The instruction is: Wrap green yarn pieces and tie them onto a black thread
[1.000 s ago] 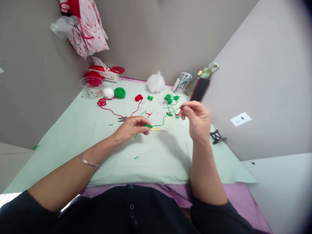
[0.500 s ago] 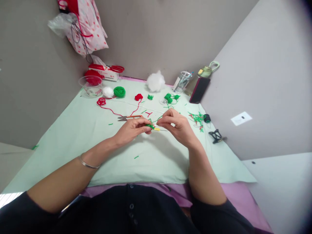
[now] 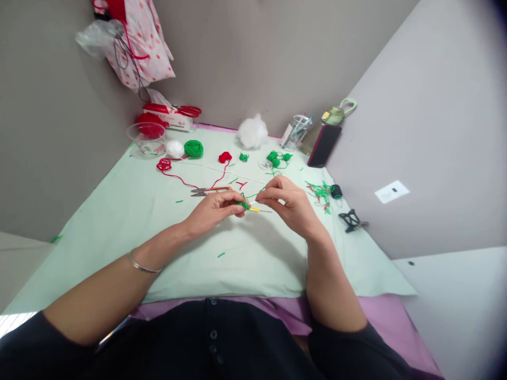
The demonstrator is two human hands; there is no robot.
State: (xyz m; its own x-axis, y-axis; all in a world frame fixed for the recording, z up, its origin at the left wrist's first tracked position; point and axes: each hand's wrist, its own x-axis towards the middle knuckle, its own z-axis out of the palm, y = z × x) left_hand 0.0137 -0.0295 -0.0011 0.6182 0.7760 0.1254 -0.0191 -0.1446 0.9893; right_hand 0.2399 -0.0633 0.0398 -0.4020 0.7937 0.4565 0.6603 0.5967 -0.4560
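Observation:
My left hand (image 3: 222, 207) is closed, thumb against fingers, on a small piece of green crochet work (image 3: 244, 203). A crochet hook with a yellow handle (image 3: 254, 209) sticks out to the right from the same grip, its thin metal shaft pointing towards my right hand. Thumb and fingertips of my right hand (image 3: 283, 198) pinch white yarn (image 3: 252, 202), a short length of which runs across to the green piece. Most of the green piece is hidden by my left fingers. Thread snips (image 3: 212, 191) with orange handles lie just behind my left hand.
Behind my hands lie a white yarn ball (image 3: 175, 149), a green yarn ball (image 3: 194, 149), a red piece (image 3: 225, 157) and white stuffing (image 3: 252, 132). On the right are green scraps (image 3: 320, 192), a black thread spool (image 3: 336, 191), a phone (image 3: 325, 146) and a bottle (image 3: 335, 116).
My right hand has drawn very slightly to the right with the white yarn. My left hand keeps its grip on the green piece and the hook.

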